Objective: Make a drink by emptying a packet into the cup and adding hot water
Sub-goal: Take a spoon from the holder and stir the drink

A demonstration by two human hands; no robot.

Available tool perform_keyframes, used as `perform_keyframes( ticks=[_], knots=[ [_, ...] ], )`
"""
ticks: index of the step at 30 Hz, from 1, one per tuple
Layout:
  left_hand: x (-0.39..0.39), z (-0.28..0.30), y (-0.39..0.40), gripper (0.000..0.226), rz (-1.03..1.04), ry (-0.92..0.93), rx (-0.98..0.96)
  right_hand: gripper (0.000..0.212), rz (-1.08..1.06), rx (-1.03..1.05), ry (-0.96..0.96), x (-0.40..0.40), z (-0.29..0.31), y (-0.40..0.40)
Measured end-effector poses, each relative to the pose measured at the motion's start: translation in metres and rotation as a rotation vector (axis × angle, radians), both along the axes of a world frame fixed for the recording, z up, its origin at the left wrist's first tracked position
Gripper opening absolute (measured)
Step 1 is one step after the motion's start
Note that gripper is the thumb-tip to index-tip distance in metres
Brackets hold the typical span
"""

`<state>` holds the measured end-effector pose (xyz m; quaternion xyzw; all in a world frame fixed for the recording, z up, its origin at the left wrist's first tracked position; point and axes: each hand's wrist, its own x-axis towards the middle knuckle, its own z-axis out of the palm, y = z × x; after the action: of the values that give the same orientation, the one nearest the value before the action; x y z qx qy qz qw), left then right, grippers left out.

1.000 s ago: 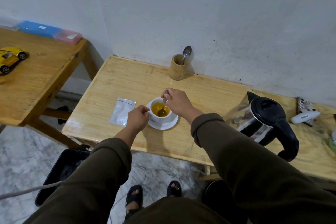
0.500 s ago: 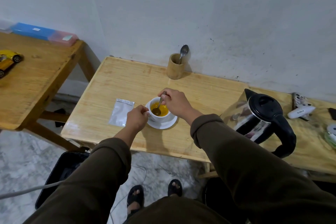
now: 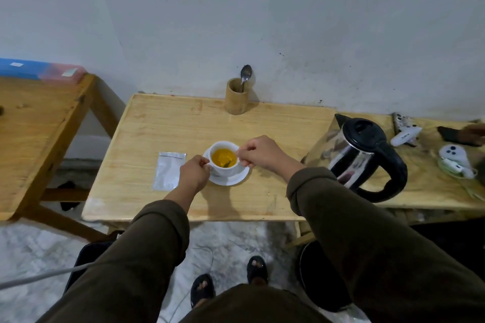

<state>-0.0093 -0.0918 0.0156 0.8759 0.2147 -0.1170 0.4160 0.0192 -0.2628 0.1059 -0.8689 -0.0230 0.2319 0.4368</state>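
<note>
A wooden counter (image 3: 162,126) stands against a white wall. A black and silver kettle (image 3: 362,157) sits at the right end of the counter, with its handle toward the front edge. A bamboo cup (image 3: 236,97) stands at the back edge, by the wall, and a spoon (image 3: 246,77) sticks up out of it. A flat silver packet (image 3: 169,170) lies left of the middle of the counter, nearer the front edge. Just right of the packet is a white saucer (image 3: 231,179), and a white cup (image 3: 224,158) sits on it. The cup is full of a yellow drink. The left hand (image 3: 193,174) is closed on the left side of the cup. The right hand (image 3: 258,153) is at the right rim, with the fingers pressed together, pinching a small spoon handle. The dark tip of the stirring spoon (image 3: 227,164) is down in the drink.
</note>
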Motion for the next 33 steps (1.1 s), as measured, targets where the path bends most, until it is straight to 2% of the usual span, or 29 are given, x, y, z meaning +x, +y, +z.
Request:
perform_keyframes(
  ticks=[3,12,17,28,31,33],
  knots=[
    [-0.001,0.0,0.001,0.033,-0.031,-0.006,0.0,0.025,-0.078,-0.027,0.047,-0.01,0.0,-0.008],
    [-0.003,-0.007,0.002,0.033,-0.054,-0.024,-0.01,0.008,-0.131,-0.146,0.213,-0.04,-0.016,-0.033],
    [-0.01,-0.01,-0.002,0.033,-0.018,-0.062,-0.07,0.027,-0.242,-0.227,0.181,-0.054,-0.034,-0.037],
    [-0.021,-0.015,-0.015,0.035,0.096,-0.105,-0.078,0.008,-0.62,-0.003,0.182,-0.064,-0.074,-0.048],
    [-0.023,-0.018,-0.02,0.038,0.113,-0.145,-0.065,0.026,-0.703,-0.005,0.236,-0.055,-0.089,-0.055],
    [-0.023,-0.021,-0.024,0.039,0.126,-0.172,-0.06,0.026,-0.735,-0.041,0.269,-0.05,-0.095,-0.06]
  ],
)
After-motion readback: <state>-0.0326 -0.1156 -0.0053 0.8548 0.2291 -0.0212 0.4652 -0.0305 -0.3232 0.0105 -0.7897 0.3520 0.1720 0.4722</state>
